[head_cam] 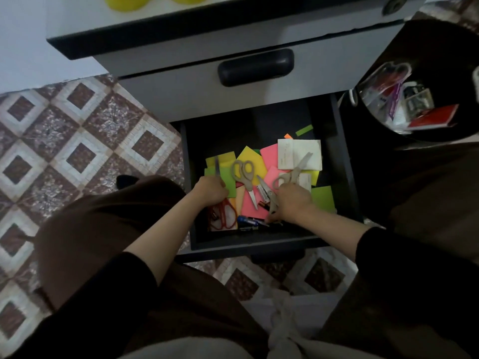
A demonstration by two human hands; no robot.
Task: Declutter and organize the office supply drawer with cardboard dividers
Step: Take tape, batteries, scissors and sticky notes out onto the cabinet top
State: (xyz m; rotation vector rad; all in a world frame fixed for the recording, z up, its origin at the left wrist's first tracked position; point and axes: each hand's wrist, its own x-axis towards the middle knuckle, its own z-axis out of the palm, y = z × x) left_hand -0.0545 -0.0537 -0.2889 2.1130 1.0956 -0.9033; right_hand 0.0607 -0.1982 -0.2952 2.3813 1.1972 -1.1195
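Observation:
The open bottom drawer (248, 243) has a dark inside strewn with loose coloured sticky notes (252, 158). My left hand (211, 189) is at its left side and grips a thin grey strip (217, 167) that points away from me. My right hand (293, 202) is at the front right, fingers curled round the beige handle of a pair of scissors (267, 193) whose blades point up-left. Two more beige-handled scissors lie loose: one (243, 173) in the middle, one (294, 172) on a white folded paper (299, 151). Red-handled scissors (223, 216) and batteries (247, 222) lie at the front.
A closed upper drawer with a black handle (256, 66) overhangs the back of the open one. A black bin (438, 73) to the right holds plastic packaging and a red box (432, 117). Patterned floor tiles (77, 141) lie to the left; my knees flank the drawer.

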